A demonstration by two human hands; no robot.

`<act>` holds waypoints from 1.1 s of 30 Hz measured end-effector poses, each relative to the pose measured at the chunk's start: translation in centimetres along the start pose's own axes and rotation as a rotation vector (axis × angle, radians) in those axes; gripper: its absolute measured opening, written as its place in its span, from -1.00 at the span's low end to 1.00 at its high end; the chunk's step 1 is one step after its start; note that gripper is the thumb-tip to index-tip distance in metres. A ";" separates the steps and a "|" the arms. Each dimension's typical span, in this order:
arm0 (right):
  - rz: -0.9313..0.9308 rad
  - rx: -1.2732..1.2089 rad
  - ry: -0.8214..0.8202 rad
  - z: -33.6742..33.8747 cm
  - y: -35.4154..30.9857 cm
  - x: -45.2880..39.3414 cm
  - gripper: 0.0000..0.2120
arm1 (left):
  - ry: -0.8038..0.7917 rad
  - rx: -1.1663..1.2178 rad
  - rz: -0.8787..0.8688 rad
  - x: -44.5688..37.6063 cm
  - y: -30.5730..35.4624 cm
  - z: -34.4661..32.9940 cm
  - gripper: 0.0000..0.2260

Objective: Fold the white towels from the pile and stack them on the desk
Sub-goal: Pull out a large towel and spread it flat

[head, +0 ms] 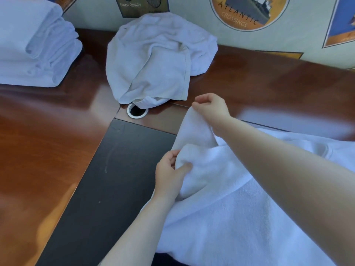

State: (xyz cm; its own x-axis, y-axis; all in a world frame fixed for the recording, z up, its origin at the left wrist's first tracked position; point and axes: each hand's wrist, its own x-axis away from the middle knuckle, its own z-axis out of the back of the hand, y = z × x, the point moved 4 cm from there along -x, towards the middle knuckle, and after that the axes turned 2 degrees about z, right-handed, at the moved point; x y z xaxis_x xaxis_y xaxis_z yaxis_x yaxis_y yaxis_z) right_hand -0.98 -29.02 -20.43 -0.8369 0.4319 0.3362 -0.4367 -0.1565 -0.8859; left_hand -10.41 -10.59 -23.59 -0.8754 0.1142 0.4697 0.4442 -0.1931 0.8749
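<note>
A white towel (226, 208) lies spread over the lower right of the brown desk (48, 141). My right hand (211, 107) pinches one raised corner of it near the desk's middle. My left hand (169, 175) grips a bunched fold of the same towel just below. A heap of unfolded white towels (153, 60) sits against the back wall. At the far left stands a stack of folded white towels (32, 47).
A round metal cable hole (137, 111) is set in the desk just in front of the heap. A dark inlay panel (115, 179) runs down the desk's middle. Posters (247, 12) cover the wall behind.
</note>
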 end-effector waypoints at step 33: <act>0.245 0.038 -0.423 3.2 -1.6 4.2 -0.91 | -0.168 0.288 -0.218 -2.4 6.1 -2.4 -0.91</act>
State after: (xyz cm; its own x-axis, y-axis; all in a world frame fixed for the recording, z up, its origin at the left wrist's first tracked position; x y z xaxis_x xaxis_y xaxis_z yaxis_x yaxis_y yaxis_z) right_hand -4.84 -29.83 -16.56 -0.9737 -0.0191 0.2272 -0.2158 -0.2444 -0.9454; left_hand -6.10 -14.39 -19.65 -0.9223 0.2852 0.2608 0.3074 0.1323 0.9423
